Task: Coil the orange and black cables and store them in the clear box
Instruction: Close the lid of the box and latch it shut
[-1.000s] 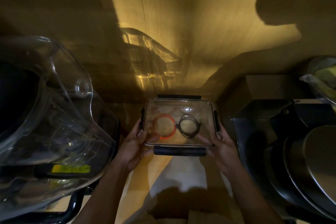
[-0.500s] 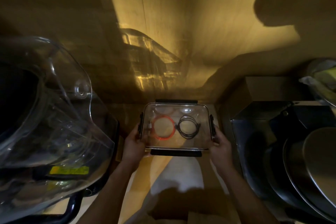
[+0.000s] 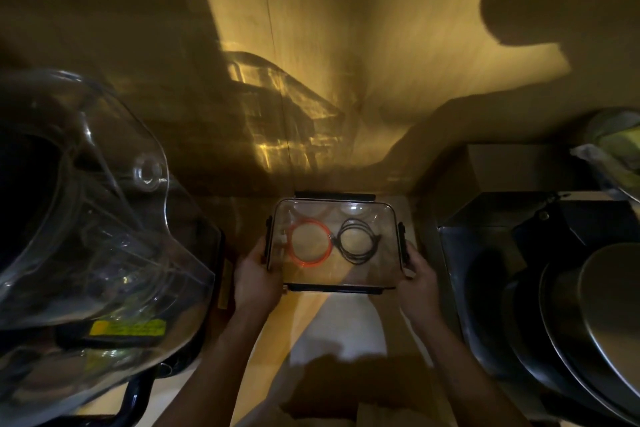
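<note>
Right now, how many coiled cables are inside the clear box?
2. The orange cable lies coiled in the left half of the clear box, and the black cable lies coiled just right of it. Nothing seems hidden beneath them.

1. The box (image 3: 334,218), centre of the frame, looks like clear glossy plastic, with matt black clips on its edges.
2. Inside it, the orange cable (image 3: 309,242) has a smooth, faintly shiny sheath; the black cable (image 3: 358,241) looks smooth too.
3. The visor (image 3: 114,218) at left is clear, glossy plastic that catches glints of light.
4. The pans (image 3: 588,315) at lower right look like smooth metal with a dull sheen.
5. The wall (image 3: 363,45) at top shows a streaked, wood-like, matt grain.
</note>
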